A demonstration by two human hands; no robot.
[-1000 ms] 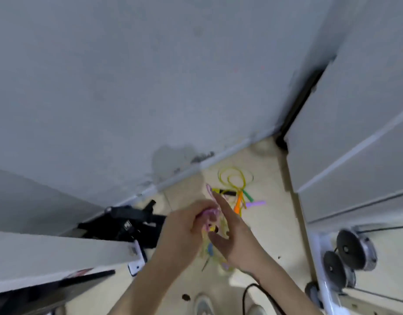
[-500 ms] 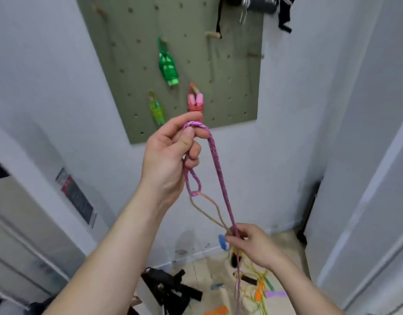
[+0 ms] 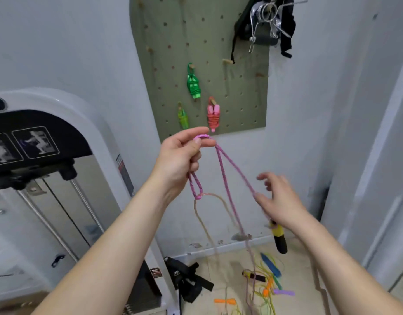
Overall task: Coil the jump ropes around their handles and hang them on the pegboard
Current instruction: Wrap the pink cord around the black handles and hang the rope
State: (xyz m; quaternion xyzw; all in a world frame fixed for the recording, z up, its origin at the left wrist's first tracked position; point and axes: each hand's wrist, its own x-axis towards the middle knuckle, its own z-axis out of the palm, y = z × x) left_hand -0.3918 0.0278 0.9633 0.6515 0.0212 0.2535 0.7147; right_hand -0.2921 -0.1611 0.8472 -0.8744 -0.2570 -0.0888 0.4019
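Note:
My left hand (image 3: 180,155) pinches the top of a loop of purple braided jump rope (image 3: 223,171) between thumb and forefinger, just below the green pegboard (image 3: 173,42). Two strands slope down to the right. One runs across the spread, blurred fingers of my right hand (image 3: 280,201), which does not grip it. A short loop hangs under my left palm. A yellow and black handle (image 3: 279,237) shows right below my right hand; whether the hand holds it is unclear. Three coiled ropes hang on pegs: green (image 3: 193,85), yellow-green (image 3: 183,117) and pink (image 3: 213,114).
A white and black gym machine (image 3: 37,133) fills the left side. On the floor lie black straps (image 3: 187,283) and a tangle of loose ropes (image 3: 268,285) with orange, blue and purple handles. Metal clamps (image 3: 264,19) hang at the pegboard's top right. A bare peg (image 3: 227,61) sticks out.
My view rose from the floor to the pegboard. My left hand lifted the purple rope's loop. My right hand let go of the strand, opened and moved right.

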